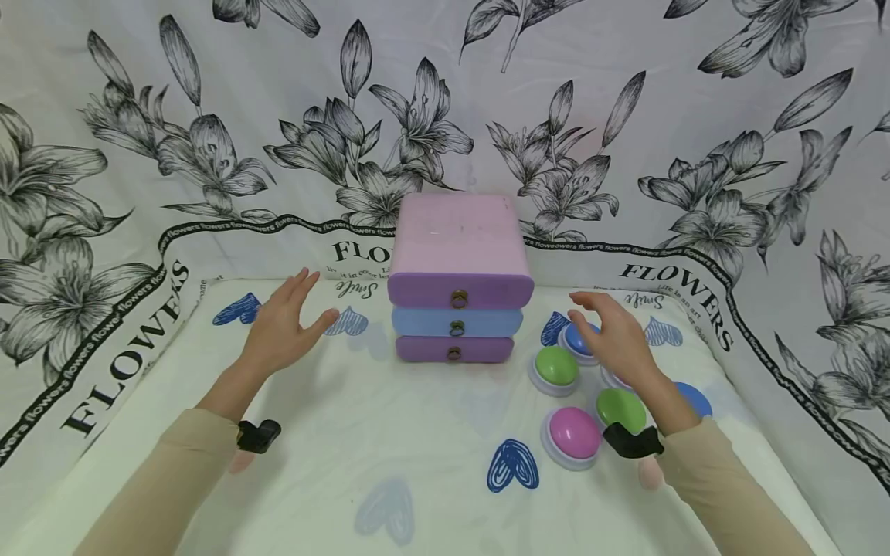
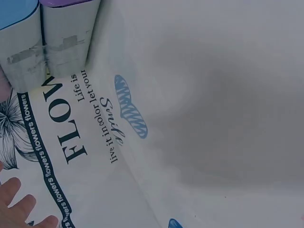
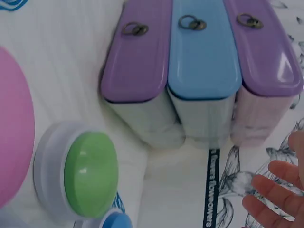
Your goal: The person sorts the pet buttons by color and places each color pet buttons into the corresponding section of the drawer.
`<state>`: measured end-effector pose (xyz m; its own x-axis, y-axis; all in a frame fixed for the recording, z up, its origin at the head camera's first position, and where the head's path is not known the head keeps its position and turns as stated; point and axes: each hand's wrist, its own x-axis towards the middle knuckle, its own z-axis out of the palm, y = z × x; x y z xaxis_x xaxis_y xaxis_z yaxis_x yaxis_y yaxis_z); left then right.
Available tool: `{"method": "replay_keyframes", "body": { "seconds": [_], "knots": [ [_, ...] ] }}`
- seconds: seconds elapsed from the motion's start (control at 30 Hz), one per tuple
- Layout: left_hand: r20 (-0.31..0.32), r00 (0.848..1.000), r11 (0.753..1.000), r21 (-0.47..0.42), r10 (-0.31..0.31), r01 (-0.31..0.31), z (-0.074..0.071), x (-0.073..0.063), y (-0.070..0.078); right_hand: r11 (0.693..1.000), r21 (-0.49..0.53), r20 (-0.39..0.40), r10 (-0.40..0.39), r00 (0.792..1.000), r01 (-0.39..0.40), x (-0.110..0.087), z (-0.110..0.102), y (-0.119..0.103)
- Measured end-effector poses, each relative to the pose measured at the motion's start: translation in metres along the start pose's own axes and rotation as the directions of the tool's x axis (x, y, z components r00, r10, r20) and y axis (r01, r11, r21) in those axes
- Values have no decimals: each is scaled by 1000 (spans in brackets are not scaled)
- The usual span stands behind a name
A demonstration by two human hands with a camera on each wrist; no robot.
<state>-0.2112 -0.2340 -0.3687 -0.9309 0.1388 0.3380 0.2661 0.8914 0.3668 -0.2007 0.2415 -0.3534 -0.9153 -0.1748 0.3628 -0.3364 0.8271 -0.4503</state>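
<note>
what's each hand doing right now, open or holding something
Left hand: open, holding nothing, left of the drawers.
Right hand: open, holding nothing, near the buttons.

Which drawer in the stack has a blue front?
The middle drawer, sandwiched between the top drawer and the bottom drawer, which both have purple fronts.

I can read big black "FLOWERS" on the white floral cloth [image 1: 445,46]; tiny "flowers" repeats along its black band [image 1: 69,376]; the cloth also carries "Life is an art", "live it in color let your" and scripted "Smile".
</note>
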Motion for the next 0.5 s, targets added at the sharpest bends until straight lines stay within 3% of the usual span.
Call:
{"method": "replay_keyframes", "body": {
  "seconds": [0.27,0.5],
  "knots": [
    [-43,998,986,-167,-35,27,7,3,-1,991,118,-79,-48,996,57,-3,9,-19],
    [-25,996,956,-285,-83,73,7,8,3,980,182,-104,-65,993,83,-3,21,-33]
  ]
}}
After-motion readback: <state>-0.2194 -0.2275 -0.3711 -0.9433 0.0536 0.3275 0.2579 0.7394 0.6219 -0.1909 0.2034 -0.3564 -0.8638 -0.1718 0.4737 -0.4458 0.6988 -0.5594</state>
